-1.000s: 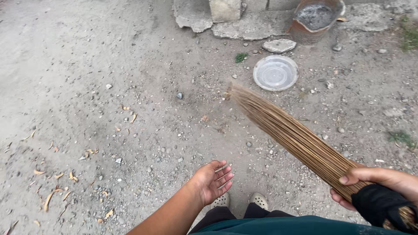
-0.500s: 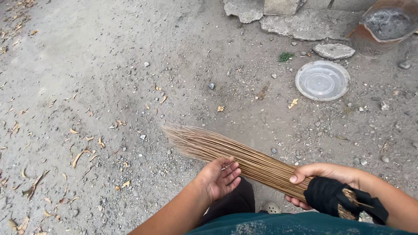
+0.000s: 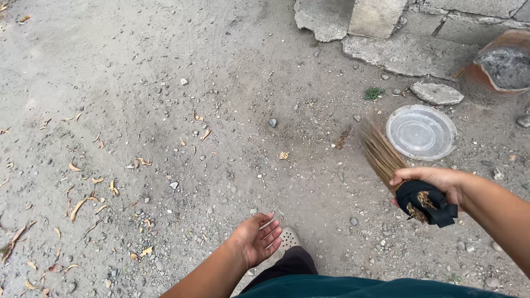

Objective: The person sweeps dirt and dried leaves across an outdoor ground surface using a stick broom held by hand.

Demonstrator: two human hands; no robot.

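Observation:
My right hand (image 3: pixel 436 182) grips a bundle broom of thin brown sticks (image 3: pixel 380 152) near its base, which is wrapped in black cloth (image 3: pixel 424 202). The bristles point up and away toward a clear plastic lid and look blurred. My left hand (image 3: pixel 256 238) hangs in front of me with loosely curled fingers, holding nothing, above my pale shoe (image 3: pixel 289 238). Dry yellow leaves (image 3: pixel 91 190) lie scattered on the gravelly dirt to the left.
A round clear plastic lid (image 3: pixel 420 132) lies on the ground at the right. Behind it stand a rusty pot filled with grey ash (image 3: pixel 499 69), a flat stone (image 3: pixel 436 93), broken concrete slabs (image 3: pixel 406 52) and a concrete block (image 3: pixel 376 16).
The broom swung from low and leftward in front of me back up to the right, its tip now near the plastic lid. My left hand dropped away from the bristles.

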